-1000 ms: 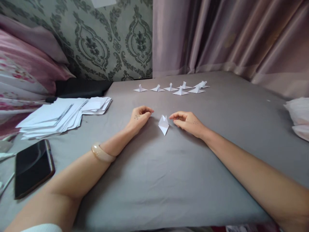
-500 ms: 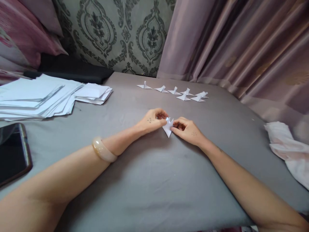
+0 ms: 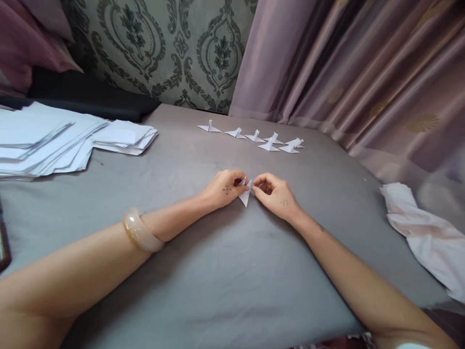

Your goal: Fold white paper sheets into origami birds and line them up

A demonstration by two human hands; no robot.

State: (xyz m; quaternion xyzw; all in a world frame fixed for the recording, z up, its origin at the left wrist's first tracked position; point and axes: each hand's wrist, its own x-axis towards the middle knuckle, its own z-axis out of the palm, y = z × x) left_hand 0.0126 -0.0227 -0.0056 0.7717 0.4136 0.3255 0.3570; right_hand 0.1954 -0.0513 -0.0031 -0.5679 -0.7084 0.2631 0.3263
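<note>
Near the middle of the grey cloth-covered surface I hold a small white origami piece [image 3: 245,199], folded to a downward point with peaks on top. My left hand [image 3: 225,188] is closed on it, thumb and fingers pinching its upper left side and hiding part of it. At its right edge, my right hand [image 3: 273,194] is closed too, thumb and fingertip pinched together against the peak there. How much paper lies between the right fingertips is too small to see. Further back, several white folded-paper figures [image 3: 269,145] with flat wings and upright middles stand in a loose row.
Stacks of white paper [image 3: 47,140] lie at the left, with a dark folded item [image 3: 94,94] behind. A phone [image 3: 3,242] is cut off at the left edge. A pale cloth [image 3: 417,228] lies at the right. Curtains [image 3: 308,63] and a patterned wall [image 3: 174,48] bound the back.
My view has turned slightly right, so the scene sits further left. The left hand now covers more of the origami piece, and the right fingers have shifted up to its right peak.
</note>
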